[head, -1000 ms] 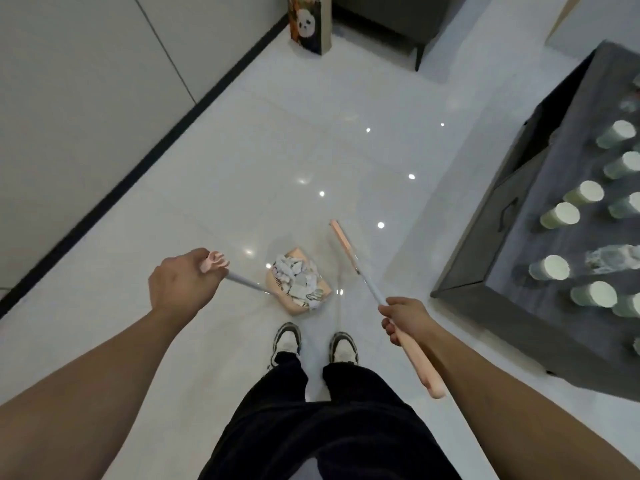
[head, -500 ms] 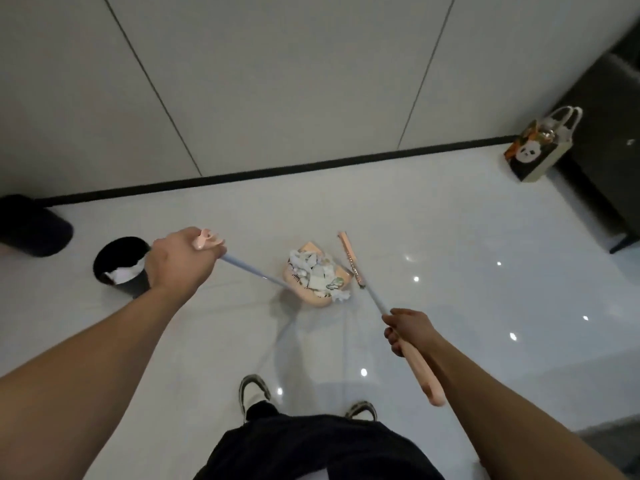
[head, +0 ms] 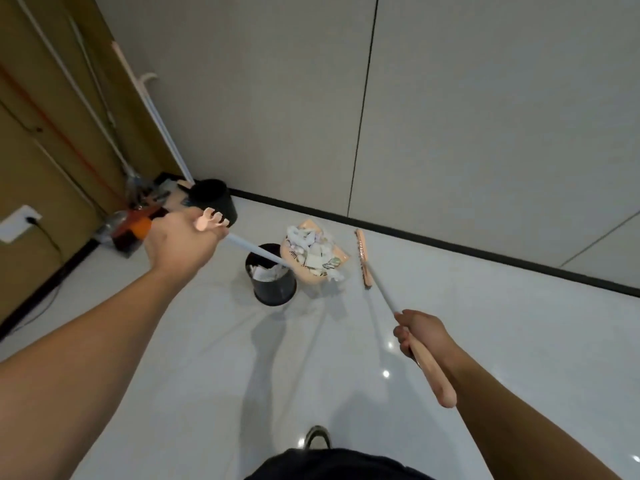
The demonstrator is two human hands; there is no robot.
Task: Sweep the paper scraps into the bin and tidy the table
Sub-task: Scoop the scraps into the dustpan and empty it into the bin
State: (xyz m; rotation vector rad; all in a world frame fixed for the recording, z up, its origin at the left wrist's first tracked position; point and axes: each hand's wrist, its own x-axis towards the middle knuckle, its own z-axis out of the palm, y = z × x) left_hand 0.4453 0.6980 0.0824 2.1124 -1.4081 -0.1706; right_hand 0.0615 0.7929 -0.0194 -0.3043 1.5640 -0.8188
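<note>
The left hand [head: 180, 242] grips the dustpan [head: 313, 259] handle; the pan of scraps hangs just right of the bin [head: 273, 284], seemingly not yet over it; the right hand [head: 420, 332] clasps the broom [head: 377, 289]

A glossy white tiled floor [head: 485, 358] meets the wall along a dark skirting strip. On it stand two black bins: one [head: 273, 289] holding white paper near the middle, another [head: 214, 199] farther back by the corner, beside a clutter of cleaning tools [head: 138, 216].
</note>
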